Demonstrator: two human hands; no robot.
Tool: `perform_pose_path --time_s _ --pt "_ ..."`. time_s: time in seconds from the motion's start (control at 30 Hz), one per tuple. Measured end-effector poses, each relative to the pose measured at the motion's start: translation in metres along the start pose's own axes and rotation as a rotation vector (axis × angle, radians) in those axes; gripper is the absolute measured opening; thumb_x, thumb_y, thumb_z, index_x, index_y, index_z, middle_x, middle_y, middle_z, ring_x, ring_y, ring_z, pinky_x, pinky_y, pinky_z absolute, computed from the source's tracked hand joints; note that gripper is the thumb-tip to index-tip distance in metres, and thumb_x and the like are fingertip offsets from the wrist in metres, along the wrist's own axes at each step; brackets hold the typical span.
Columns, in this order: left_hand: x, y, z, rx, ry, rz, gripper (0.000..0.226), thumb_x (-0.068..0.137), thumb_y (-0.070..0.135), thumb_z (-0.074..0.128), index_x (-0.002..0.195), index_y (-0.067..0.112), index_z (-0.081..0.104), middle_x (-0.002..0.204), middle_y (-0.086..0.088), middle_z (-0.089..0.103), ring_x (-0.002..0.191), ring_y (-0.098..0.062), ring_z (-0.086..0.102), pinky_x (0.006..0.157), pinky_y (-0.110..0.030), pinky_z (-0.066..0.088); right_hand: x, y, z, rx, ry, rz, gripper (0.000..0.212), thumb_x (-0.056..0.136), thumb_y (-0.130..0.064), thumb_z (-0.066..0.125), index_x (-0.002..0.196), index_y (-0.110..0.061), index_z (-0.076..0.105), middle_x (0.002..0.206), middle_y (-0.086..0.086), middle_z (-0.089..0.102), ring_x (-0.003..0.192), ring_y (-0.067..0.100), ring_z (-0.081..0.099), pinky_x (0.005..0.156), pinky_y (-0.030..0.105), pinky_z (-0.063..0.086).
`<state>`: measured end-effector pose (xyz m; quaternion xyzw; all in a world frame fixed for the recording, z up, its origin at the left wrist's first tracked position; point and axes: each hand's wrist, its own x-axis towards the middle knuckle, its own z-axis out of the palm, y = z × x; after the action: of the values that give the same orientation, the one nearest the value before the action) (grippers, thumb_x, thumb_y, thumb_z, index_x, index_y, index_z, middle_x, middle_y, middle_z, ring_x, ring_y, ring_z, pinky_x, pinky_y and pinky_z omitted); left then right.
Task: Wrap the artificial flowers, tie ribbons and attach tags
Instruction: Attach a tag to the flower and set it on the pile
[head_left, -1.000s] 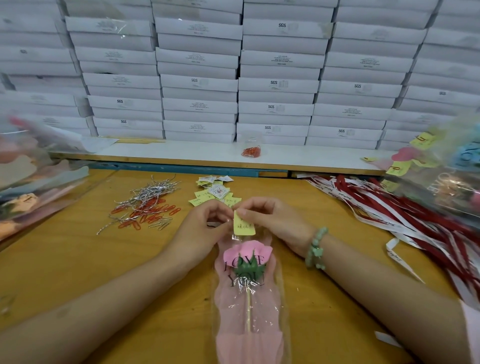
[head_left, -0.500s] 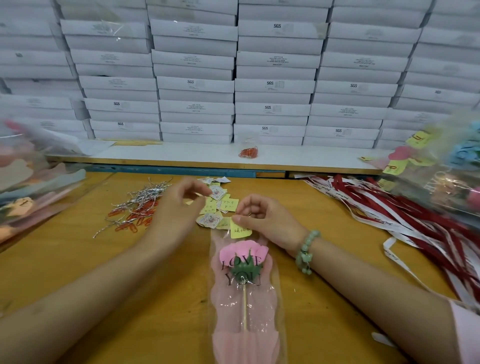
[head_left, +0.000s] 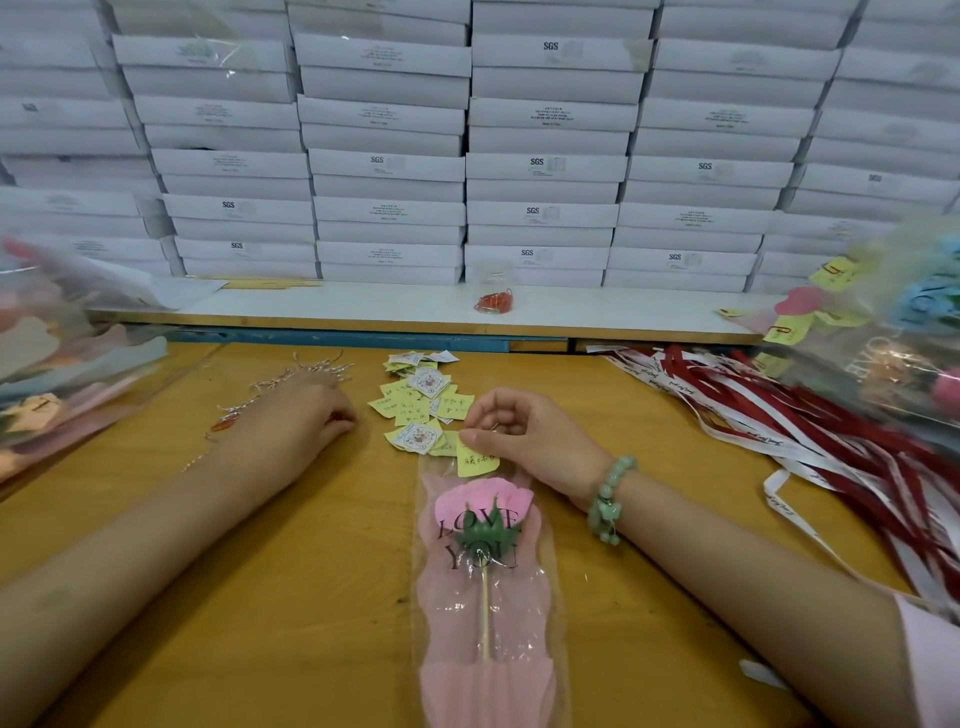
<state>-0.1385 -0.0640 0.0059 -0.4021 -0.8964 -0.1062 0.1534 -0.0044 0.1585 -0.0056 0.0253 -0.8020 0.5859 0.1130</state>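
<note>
A pink artificial rose (head_left: 498, 496) lies in a clear sleeve (head_left: 488, 623) printed "LOVE YOU", stem pointing toward me, on the wooden table (head_left: 311, 597). My right hand (head_left: 524, 441) pinches a yellow tag (head_left: 475, 461) against the sleeve's top edge. My left hand (head_left: 306, 415) rests palm down, fingers curled, on the pile of red paper clips and silver twist ties (head_left: 291, 376). Its fingertips hide whatever is under them. Loose yellow and white tags (head_left: 421, 402) lie between the two hands.
Red and white ribbons (head_left: 831, 447) spread across the right of the table. Wrapped flowers are heaped at the right edge (head_left: 909, 332) and at the left edge (head_left: 47, 374). A bag of red clips (head_left: 493, 302) sits on the white shelf below stacked white boxes (head_left: 545, 171).
My left hand let go of the yellow tag and moved left onto the clip and twist-tie pile. My right hand stayed, still pinching the tag on the sleeve.
</note>
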Motion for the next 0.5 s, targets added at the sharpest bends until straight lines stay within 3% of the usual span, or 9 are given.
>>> perform_pose_path --time_s 0.13,0.5 --pt "0.0022 0.0008 -0.0005 0.091 -0.062 0.007 0.024 0.098 0.016 0.053 0.115 0.020 0.069 0.110 0.002 0.060 0.101 -0.016 0.057 0.083 -0.030 0.049 -0.0002 0.0000 0.0003 0.009 0.004 -0.001 0.010 0.085 -0.010 0.071 0.086 -0.016 0.064 0.073 -0.008 0.062 0.063 0.005 0.052 0.066 0.016 0.048" --pt "-0.0019 -0.0017 0.0021 0.251 -0.009 0.033 0.018 0.092 0.009 0.054 0.098 0.020 0.067 0.093 0.001 0.061 0.079 -0.019 0.060 0.065 -0.038 0.054 -0.0017 -0.0002 0.0016 0.024 0.049 0.007 0.014 0.083 -0.012 0.073 0.085 -0.011 0.060 0.075 -0.001 0.060 0.066 0.011 0.051 0.064 0.018 0.047"
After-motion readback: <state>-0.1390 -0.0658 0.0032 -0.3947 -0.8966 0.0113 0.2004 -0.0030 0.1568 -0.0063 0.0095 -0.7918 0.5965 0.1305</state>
